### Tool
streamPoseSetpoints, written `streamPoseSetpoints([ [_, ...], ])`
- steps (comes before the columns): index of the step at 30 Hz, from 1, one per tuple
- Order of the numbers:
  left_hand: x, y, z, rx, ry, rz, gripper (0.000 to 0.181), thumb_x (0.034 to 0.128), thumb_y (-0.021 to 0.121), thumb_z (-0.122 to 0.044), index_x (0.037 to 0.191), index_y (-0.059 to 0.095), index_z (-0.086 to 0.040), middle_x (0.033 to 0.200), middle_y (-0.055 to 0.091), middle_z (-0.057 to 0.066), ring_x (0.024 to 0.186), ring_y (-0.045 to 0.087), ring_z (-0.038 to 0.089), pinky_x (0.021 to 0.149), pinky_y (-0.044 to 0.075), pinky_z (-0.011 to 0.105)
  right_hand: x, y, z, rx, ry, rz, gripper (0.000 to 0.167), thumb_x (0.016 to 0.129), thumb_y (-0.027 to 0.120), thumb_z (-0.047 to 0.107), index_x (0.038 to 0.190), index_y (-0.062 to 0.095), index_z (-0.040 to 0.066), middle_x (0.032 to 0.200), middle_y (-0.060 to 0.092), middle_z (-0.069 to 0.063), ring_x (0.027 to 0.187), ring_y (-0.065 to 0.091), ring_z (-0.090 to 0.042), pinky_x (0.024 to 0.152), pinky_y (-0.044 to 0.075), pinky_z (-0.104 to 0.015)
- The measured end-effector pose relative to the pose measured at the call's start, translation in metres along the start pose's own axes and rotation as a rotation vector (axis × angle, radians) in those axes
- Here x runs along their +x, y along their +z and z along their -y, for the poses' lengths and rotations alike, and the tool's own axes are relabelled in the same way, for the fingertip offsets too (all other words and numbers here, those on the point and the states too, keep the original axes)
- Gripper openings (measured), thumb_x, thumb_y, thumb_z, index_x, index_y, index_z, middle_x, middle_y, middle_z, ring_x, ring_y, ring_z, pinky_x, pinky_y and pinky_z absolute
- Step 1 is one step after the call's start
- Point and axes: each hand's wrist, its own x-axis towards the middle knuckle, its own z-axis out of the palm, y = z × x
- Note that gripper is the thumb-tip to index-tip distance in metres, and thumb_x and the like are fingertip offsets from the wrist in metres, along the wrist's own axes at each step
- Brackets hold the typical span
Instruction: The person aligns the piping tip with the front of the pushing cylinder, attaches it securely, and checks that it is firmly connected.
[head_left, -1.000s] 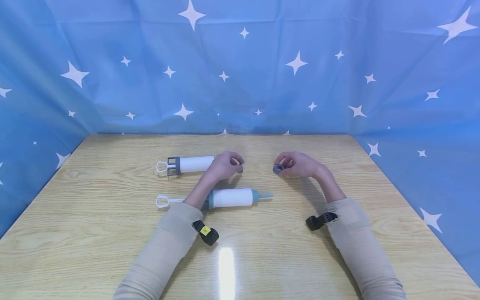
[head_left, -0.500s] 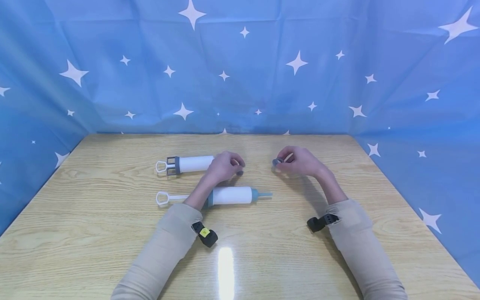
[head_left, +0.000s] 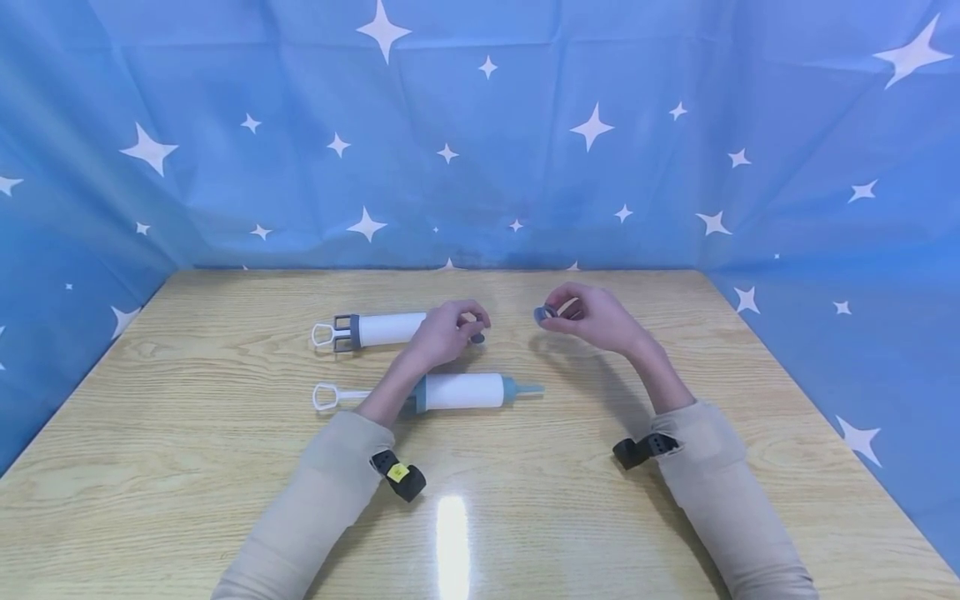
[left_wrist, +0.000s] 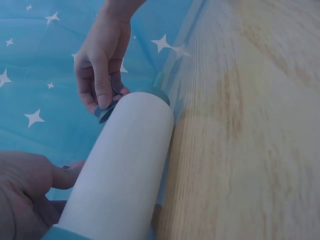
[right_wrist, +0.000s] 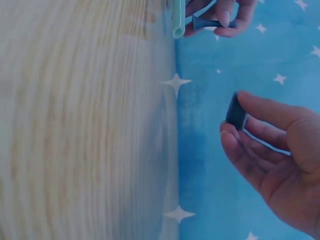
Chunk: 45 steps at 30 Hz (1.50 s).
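My left hand [head_left: 441, 335] pinches a small dark grey piece with a flared end [right_wrist: 200, 23], held just past the right end of a white-barrelled syringe with a grey collar [head_left: 390, 328]. To the right, my right hand [head_left: 596, 319] pinches a short grey ring-shaped cap [right_wrist: 236, 112] between thumb and fingers, above the table. The two hands are apart. Nearer to me, a second white-barrelled syringe [head_left: 465, 392] with teal ends and a thin teal nozzle lies on the table, partly under my left wrist. It covers part of my left hand in the left wrist view.
Both syringes lie roughly parallel, their white loop handles [head_left: 324, 397] pointing left. The wooden table [head_left: 570, 517] ends at a blue star-printed cloth [head_left: 480, 208] at the back and sides. A bright reflection shows near the front.
My right hand has risen a little and moved slightly left with the cap, which has turned. My left hand stays near the same spot, its forearm shifted slightly left.
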Motion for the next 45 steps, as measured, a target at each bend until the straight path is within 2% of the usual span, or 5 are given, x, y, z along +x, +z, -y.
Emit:
streamPoseSetpoints([
  [10,-0.01,-0.005,-0.008,-0.052,0.05,0.025,0.019,0.1058,0.053,-0.011,0.115,0.067,-0.004,0.105,0.072,0.013,0.094,0.071,0.032,0.068,0.05,0.032,-0.006,0.002,0.016,-0.007,-0.034,-0.002,0.032,0.091,0.078,0.022,0.116,0.066,0.005,0.105,0.069,-0.009,0.089,0.071,-0.022,0.078,0.058,-0.039],
  [17,-0.019,-0.01,-0.011,-0.06,0.082,0.037,0.017,0.1029,0.059,-0.013,0.113,0.07,-0.005,0.111,0.071,0.015,0.097,0.07,0.027,0.08,0.056,0.037,-0.011,0.004,0.027,0.012,-0.075,-0.01,0.031,0.09,0.079,0.021,0.114,0.066,0.005,0.103,0.07,-0.009,0.088,0.071,-0.021,0.078,0.058,-0.038],
  [24,-0.03,-0.013,-0.009,-0.027,0.137,0.03,0.011,0.0995,0.064,-0.011,0.103,0.073,-0.005,0.102,0.072,0.009,0.092,0.071,0.023,0.08,0.057,0.033,-0.016,0.007,0.041,0.043,-0.133,-0.013,0.032,0.09,0.079,0.019,0.115,0.065,0.004,0.106,0.069,-0.009,0.089,0.072,-0.02,0.082,0.058,-0.043],
  [30,-0.041,-0.017,-0.005,0.011,0.14,0.015,0.012,0.0984,0.066,-0.011,0.105,0.075,-0.005,0.099,0.073,0.006,0.091,0.071,0.021,0.077,0.057,0.033,-0.02,0.01,0.051,0.077,-0.187,-0.016,0.03,0.091,0.077,0.016,0.115,0.065,0.004,0.107,0.069,-0.008,0.088,0.072,-0.019,0.082,0.058,-0.044],
  [45,-0.067,-0.031,-0.003,0.0,0.214,-0.139,0.013,0.0924,0.073,-0.006,0.103,0.077,-0.001,0.094,0.071,0.007,0.082,0.067,0.017,0.075,0.057,0.03,-0.028,0.02,0.076,0.082,-0.381,-0.029,0.03,0.087,0.079,0.005,0.113,0.065,0.0,0.103,0.069,-0.007,0.086,0.071,-0.015,0.08,0.059,-0.029],
])
